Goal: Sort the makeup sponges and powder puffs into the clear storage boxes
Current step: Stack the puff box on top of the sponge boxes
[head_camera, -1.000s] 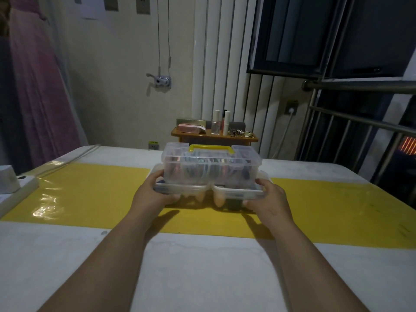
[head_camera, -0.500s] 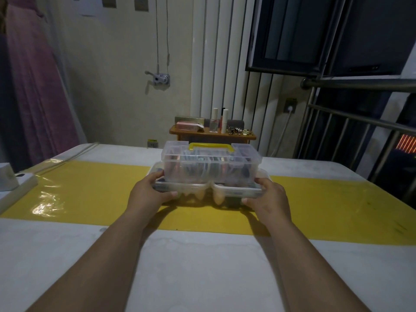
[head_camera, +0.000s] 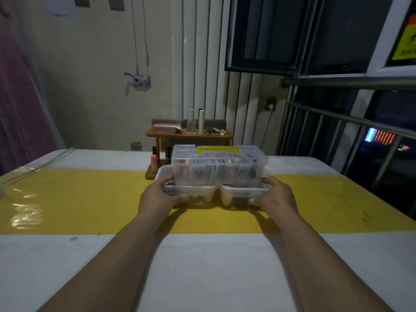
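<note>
A clear lidded storage box (head_camera: 219,168) with a yellow handle (head_camera: 218,149) sits stacked on a flat clear tray-like box (head_camera: 193,189). Several coloured items show blurred through its walls. Beige sponge tips (head_camera: 226,199) hang visible under the lower box. My left hand (head_camera: 158,197) grips the left end of the lower box, thumb on the rim. My right hand (head_camera: 275,195) grips the right end the same way. The stack is over the yellow strip (head_camera: 90,199) of the table; whether it touches the table I cannot tell.
A white table (head_camera: 213,266) carries a glossy yellow strip across its middle. Behind the stack stands a small wooden shelf (head_camera: 189,135) with bottles and small cosmetics. Metal railing (head_camera: 337,131) and a dark window lie at the right. A pink curtain (head_camera: 13,97) hangs at the left.
The view has tilted up and shifted slightly. Both hands keep their hold on the stacked boxes, which sit a little farther from me over the yellow strip.
</note>
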### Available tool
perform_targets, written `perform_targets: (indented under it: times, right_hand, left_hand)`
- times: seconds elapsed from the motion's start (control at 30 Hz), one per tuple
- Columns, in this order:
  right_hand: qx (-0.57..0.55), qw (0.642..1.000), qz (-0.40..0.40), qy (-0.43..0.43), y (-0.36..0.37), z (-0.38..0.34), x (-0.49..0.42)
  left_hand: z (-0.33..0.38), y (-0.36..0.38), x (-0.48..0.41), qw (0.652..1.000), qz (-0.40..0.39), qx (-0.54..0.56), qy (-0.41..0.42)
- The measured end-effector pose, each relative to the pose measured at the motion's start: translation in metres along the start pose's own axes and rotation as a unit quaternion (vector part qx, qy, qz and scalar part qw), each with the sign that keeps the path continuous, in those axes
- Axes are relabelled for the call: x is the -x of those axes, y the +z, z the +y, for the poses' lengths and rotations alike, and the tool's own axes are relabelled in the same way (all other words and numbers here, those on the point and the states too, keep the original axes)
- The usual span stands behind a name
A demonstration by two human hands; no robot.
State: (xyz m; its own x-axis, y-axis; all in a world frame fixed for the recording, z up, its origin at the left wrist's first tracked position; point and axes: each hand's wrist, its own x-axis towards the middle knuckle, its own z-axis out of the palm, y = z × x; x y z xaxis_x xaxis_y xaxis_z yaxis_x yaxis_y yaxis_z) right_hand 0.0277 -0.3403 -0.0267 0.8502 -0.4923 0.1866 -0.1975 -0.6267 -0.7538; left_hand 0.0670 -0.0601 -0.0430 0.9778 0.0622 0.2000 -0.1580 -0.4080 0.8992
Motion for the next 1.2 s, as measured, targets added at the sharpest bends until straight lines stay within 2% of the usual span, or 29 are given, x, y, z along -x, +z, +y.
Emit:
perform_targets:
  times: [0.2,0.4,0.63,0.97,1.2]
  right_hand:
    - [-0.004,1.000,0.013,0.014,-0.025,0.021,-0.013]
    - [0.039,0.998,0.038,0.016,-0.046,0.046,-0.028]
    - [0.057,0.997,0.046,0.031,-0.064,0.065,-0.039]
    - [0.059,0.997,0.043,0.026,-0.065,0.071,-0.037]
    - [0.019,0.998,0.021,0.062,-0.068,0.067,-0.025]
  left_hand:
    - [0.015,0.034,0.000,1.000,-0.012,0.002,0.015]
    - [0.028,0.072,0.002,0.999,-0.021,0.001,0.040]
    - [0.040,0.106,0.003,0.999,-0.007,-0.014,0.041]
    - [0.044,0.116,0.007,0.999,-0.027,0.012,0.045]
    - [0.036,0.113,0.002,0.997,-0.064,0.016,0.032]
